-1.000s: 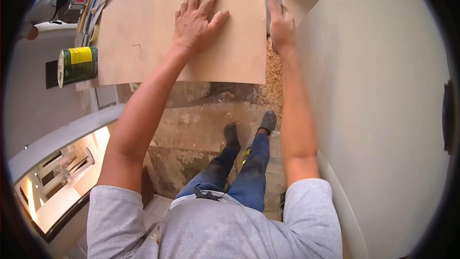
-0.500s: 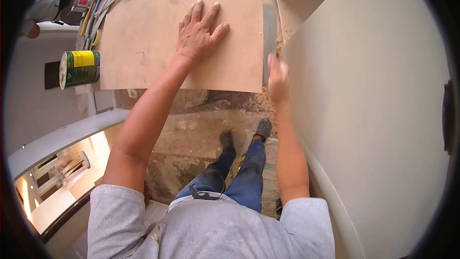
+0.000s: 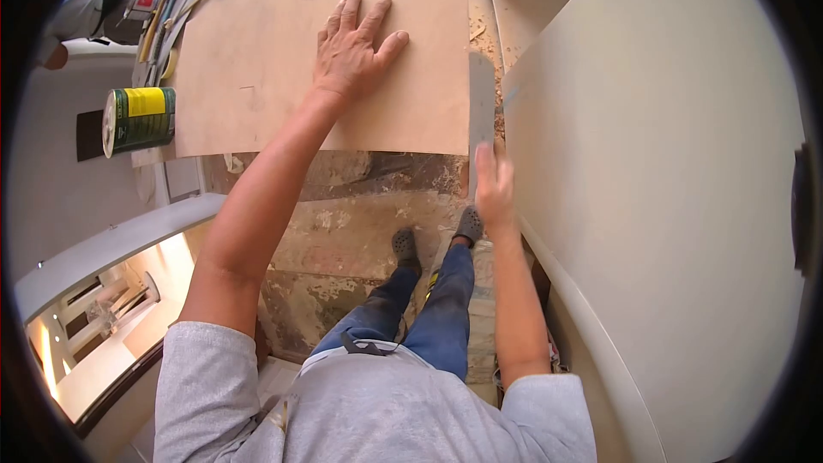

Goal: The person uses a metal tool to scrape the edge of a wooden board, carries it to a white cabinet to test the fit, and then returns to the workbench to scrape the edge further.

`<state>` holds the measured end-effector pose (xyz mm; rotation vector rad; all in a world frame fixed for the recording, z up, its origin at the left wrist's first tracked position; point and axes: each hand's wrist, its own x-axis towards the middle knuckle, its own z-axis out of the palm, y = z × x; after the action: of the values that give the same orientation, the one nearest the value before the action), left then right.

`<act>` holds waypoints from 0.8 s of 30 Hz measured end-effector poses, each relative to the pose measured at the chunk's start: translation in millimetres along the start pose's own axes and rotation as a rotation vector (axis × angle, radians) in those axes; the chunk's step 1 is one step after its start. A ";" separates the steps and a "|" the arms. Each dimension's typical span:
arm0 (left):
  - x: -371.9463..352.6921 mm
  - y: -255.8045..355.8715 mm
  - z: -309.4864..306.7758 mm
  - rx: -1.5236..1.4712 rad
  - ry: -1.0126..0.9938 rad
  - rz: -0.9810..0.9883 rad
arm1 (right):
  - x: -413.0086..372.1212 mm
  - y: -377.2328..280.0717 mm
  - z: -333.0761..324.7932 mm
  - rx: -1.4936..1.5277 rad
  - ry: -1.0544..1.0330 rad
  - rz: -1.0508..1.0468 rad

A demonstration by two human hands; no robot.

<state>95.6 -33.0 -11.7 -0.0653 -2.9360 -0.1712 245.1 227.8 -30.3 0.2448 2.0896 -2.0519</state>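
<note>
My left hand (image 3: pixel 351 56) lies flat on a large tan wooden board (image 3: pixel 257 60), its fingers spread. Along the board's right edge runs a long grey metal tool with a rounded far end, which looks like a hand plane (image 3: pixel 482 103). My right hand (image 3: pixel 495 184) is closed around its near end, slightly blurred; the fingers partly hide the grip. Wood shavings (image 3: pixel 477 32) lie just beyond the tool.
At the board's left edge stands a green and yellow can (image 3: pixel 141 120). Several hand tools (image 3: pixel 163 26) lie at the upper left, close to another person (image 3: pixel 86 9). A large pale panel (image 3: pixel 660 206) rises along the right side. The floor (image 3: pixel 334 231) below is stained.
My right hand has drawn the grey tool back toward my body along the board's edge, uncovering shavings beyond it. My left hand stays pressed on the board.
</note>
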 end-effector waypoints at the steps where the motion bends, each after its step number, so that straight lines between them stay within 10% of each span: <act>1: 0.0 1.8 -2.6 -0.014 -0.007 -0.007 | 24.6 -5.0 3.9 -0.167 0.043 -0.204; 8: -1.0 0.9 1.2 -0.013 0.013 0.014 | 114.9 -18.8 23.4 -0.044 0.065 -0.253; 14: -3.2 -1.4 0.7 0.004 -0.013 0.000 | -56.1 36.5 -3.7 0.146 -0.050 0.060; 24: 1.3 1.4 -0.7 -0.001 -0.026 -0.004 | 61.6 7.4 13.5 0.047 0.028 -0.167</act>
<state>94.5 -31.6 -10.6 -0.0627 -2.9622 -0.1736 187.9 213.0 -53.5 0.1093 2.1457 -2.2059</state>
